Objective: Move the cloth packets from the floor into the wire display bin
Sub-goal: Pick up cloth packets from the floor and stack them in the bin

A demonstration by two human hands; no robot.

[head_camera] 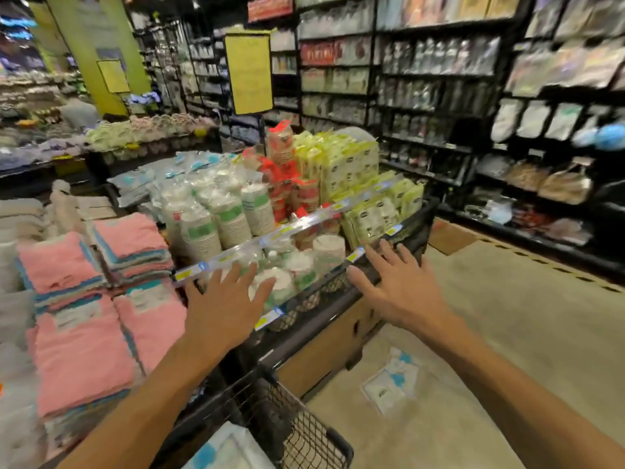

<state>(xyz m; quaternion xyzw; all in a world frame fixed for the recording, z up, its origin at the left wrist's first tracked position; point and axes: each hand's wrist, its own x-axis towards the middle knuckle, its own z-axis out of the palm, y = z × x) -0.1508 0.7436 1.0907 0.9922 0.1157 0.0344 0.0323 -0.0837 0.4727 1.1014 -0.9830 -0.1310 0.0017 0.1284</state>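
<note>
1. Both hands up in the air, holding nothing. Left hand (225,301) with fingers (236,275) spread apart, over the cup packs (216,214). Right hand (395,286) with fingers spread apart too, near the black rim of the display stand (417,228).
2. One cloth packet (389,380) down on the floor (507,333), just beside the cardboard box (324,340). Easy to step on. Slippery wrap, so maybe a slip.
3. Wire display bin (304,431) low in front, with another packet (223,448) already inside.
4. Long way down from hands to packet. Could bump the price strips (270,238) or knock over the cup packs while bending.
5. Thin, flat packet on a flat floor. Hard to get fingers under. Could slide away or drop again.
6. Could miss the bin and land back on the floor.
7. Blurry view, so hard to tell if more packets lie out of sight.
</note>
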